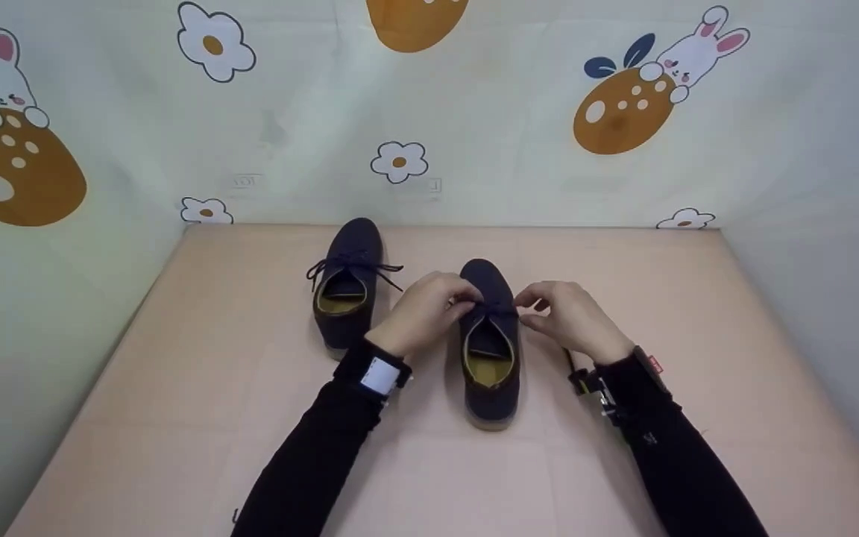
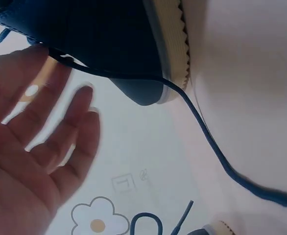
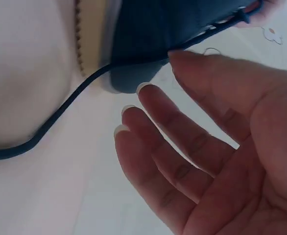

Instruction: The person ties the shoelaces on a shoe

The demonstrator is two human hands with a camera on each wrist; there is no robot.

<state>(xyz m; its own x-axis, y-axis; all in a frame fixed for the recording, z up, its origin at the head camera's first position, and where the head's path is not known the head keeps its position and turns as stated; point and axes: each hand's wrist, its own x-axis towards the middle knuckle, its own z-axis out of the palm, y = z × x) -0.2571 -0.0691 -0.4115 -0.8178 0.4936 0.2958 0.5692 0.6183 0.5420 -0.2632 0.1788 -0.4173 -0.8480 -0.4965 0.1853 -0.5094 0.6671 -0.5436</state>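
Shoe (image 1: 492, 405) between hands (image 1: 428, 309) (image 1: 573, 318), yellowish insole (image 1: 489, 371) apparently inside

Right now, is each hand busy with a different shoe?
No, the left hand and right hand are both at the shoelaces of the same shoe.

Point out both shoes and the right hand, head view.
Nearer shoe (image 1: 489, 343): head view, inside its opening.
Farther shoe (image 1: 346, 286): head view, inside its opening.
Right hand (image 1: 573, 317): head view, its back.

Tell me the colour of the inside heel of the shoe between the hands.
The inside heel is mustard yellow; it shows best in the head view.
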